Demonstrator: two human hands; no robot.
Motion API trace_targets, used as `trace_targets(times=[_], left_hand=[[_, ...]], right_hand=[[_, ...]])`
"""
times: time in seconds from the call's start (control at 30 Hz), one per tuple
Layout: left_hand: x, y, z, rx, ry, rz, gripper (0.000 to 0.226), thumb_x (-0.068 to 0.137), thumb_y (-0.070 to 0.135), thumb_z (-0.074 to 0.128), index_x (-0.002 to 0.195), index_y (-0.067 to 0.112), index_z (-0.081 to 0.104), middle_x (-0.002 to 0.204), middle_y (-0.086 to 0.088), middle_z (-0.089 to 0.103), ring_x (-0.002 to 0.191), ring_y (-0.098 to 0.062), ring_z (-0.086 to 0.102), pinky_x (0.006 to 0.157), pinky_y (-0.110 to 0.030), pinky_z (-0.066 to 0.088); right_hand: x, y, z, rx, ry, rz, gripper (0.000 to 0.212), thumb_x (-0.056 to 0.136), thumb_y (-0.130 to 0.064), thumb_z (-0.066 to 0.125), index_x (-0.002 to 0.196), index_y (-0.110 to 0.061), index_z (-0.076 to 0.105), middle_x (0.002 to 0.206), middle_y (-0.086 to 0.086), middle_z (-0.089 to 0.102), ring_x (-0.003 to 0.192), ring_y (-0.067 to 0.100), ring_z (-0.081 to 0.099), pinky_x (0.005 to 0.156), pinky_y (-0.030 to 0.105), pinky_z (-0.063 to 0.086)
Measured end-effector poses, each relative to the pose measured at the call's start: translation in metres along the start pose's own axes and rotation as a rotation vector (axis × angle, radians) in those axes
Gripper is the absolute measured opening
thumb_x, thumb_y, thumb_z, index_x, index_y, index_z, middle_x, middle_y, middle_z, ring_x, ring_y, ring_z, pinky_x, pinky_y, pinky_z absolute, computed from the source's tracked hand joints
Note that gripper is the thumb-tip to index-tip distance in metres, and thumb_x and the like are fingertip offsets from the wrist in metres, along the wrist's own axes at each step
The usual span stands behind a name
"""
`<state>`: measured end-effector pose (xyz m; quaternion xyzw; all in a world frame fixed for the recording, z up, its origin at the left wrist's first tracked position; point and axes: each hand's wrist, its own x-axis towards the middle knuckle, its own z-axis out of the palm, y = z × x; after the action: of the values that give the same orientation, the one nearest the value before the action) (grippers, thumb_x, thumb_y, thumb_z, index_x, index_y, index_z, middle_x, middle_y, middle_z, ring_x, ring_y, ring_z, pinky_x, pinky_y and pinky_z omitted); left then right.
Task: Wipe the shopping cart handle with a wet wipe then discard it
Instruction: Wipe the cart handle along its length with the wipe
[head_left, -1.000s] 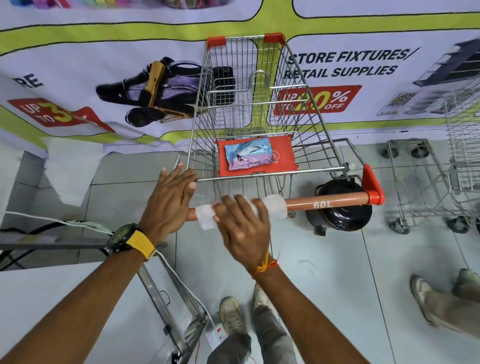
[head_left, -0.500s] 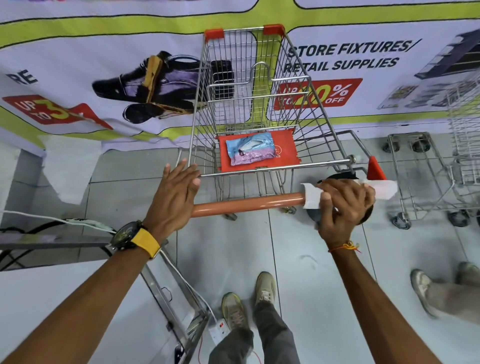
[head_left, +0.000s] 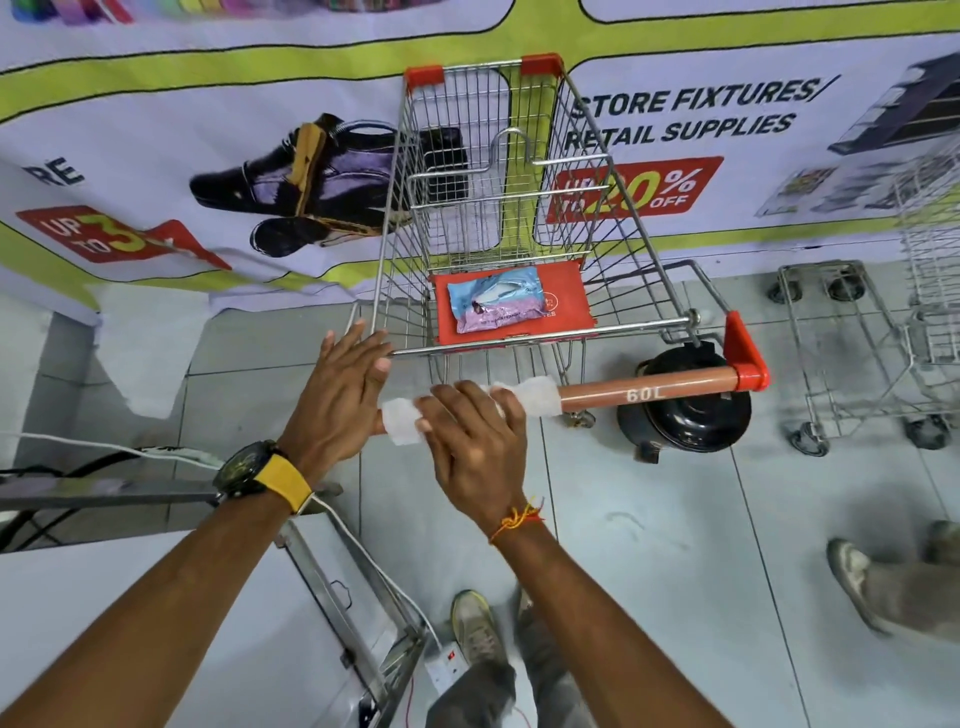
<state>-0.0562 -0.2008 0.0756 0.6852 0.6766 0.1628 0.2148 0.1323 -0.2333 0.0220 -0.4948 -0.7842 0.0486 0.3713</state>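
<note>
A wire shopping cart (head_left: 498, 208) stands in front of me with an orange-brown handle (head_left: 639, 391) marked 60L. My right hand (head_left: 470, 447) is wrapped over the left part of the handle, pressing a white wet wipe (head_left: 535, 397) around the bar; the wipe sticks out on both sides of the fingers. My left hand (head_left: 337, 400), with a yellow-strapped watch on the wrist, rests on the handle's left end, fingers extended. A blue and pink wipe packet (head_left: 498, 304) lies on the red child-seat flap inside the cart.
A black round bin (head_left: 685, 415) sits on the tiled floor under the handle's right end. Another wire cart (head_left: 862, 353) stands at the right. A person's feet (head_left: 883, 577) show at lower right. A metal frame and cables (head_left: 332, 587) lie at my left, a banner wall behind.
My right hand slid the wipe from the handle's right end back to the left part, next to my left hand. The left hand stayed on the handle's left end.
</note>
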Motion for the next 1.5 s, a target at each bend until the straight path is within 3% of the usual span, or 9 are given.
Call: trace_targets(times=[0.2,0.27,0.4,0.53,0.73,0.9,1.07,1.33,1.5], left_hand=[[0.001,-0.011,-0.009,0.01,-0.02,0.007,0.06,0.101,0.042,0.02,0.139,0.01,0.053,0.154,-0.006,0.045,0.151,-0.017,0.022,0.12,-0.018,-0.01],[0.001,-0.013,-0.009,0.008,-0.026,0.011,0.059,0.102,0.041,0.021,0.139,0.01,0.054,0.154,-0.006,0.045,0.151,-0.017,0.022,0.122,-0.023,-0.007],[0.004,-0.012,-0.006,0.002,-0.014,0.005,0.058,0.102,0.04,0.021,0.135,0.01,0.057,0.151,-0.007,0.049,0.15,-0.021,0.026,0.126,-0.04,0.003],[0.004,-0.009,-0.002,-0.02,0.02,-0.033,0.058,0.102,0.04,0.022,0.134,0.009,0.059,0.149,-0.008,0.052,0.148,-0.022,0.029,0.126,-0.041,0.004],[0.004,-0.006,-0.001,-0.046,0.04,-0.059,0.058,0.102,0.039,0.022,0.133,0.007,0.059,0.147,-0.009,0.054,0.148,-0.021,0.03,0.126,-0.039,0.004],[0.003,-0.006,-0.003,-0.194,0.071,-0.103,0.057,0.102,0.036,0.021,0.13,0.008,0.063,0.145,-0.009,0.055,0.146,-0.018,0.032,0.126,-0.044,0.007],[0.002,-0.008,-0.008,-0.206,0.047,-0.07,0.091,0.094,0.067,0.003,0.129,0.009,0.063,0.143,-0.003,0.055,0.143,-0.011,0.031,0.126,-0.045,0.006],[0.003,-0.003,-0.006,-0.132,0.019,-0.079,0.061,0.102,0.039,0.018,0.131,0.009,0.062,0.147,-0.008,0.054,0.147,-0.021,0.032,0.126,-0.044,0.005],[0.003,-0.002,-0.008,-0.104,0.006,-0.061,0.059,0.101,0.036,0.019,0.131,0.008,0.061,0.148,-0.009,0.053,0.148,-0.022,0.031,0.125,-0.046,0.006]], right_hand=[[-0.003,0.101,-0.063,-0.121,0.144,0.107,0.023,0.102,-0.029,0.057,0.103,-0.023,0.078,0.115,0.0,0.08,0.118,0.026,0.066,0.115,0.041,0.029],[-0.005,0.14,-0.086,-0.157,0.182,0.126,0.025,0.103,-0.029,0.054,0.101,-0.021,0.078,0.112,0.003,0.08,0.115,0.029,0.067,0.111,0.045,0.033],[-0.004,0.168,-0.099,-0.167,0.232,0.165,0.026,0.103,-0.027,0.051,0.103,-0.019,0.076,0.11,0.005,0.078,0.115,0.029,0.064,0.115,0.039,0.029],[0.0,0.141,-0.077,-0.144,0.258,0.194,0.028,0.104,-0.031,0.049,0.101,-0.023,0.076,0.11,0.0,0.079,0.117,0.028,0.065,0.116,0.055,0.031],[-0.003,0.045,-0.013,-0.063,0.127,0.068,0.031,0.103,-0.032,0.048,0.113,-0.025,0.076,0.124,0.0,0.076,0.13,0.027,0.058,0.122,0.044,0.022],[-0.009,-0.017,0.032,-0.083,0.071,0.027,0.024,0.1,-0.029,0.06,0.123,-0.028,0.067,0.129,-0.001,0.072,0.137,0.027,0.053,0.123,0.047,0.022],[-0.005,-0.021,0.026,-0.112,0.042,0.004,0.024,0.099,-0.033,0.066,0.122,-0.028,0.068,0.125,-0.001,0.073,0.128,0.028,0.061,0.119,0.05,0.031],[-0.003,0.079,-0.053,-0.183,0.042,-0.047,0.027,0.096,-0.041,0.07,0.121,-0.03,0.073,0.124,-0.001,0.076,0.126,0.026,0.063,0.115,0.05,0.033],[-0.01,0.167,-0.109,-0.235,0.039,-0.029,0.025,0.1,-0.035,0.064,0.123,-0.028,0.071,0.124,0.005,0.075,0.128,0.032,0.061,0.112,0.057,0.035]])
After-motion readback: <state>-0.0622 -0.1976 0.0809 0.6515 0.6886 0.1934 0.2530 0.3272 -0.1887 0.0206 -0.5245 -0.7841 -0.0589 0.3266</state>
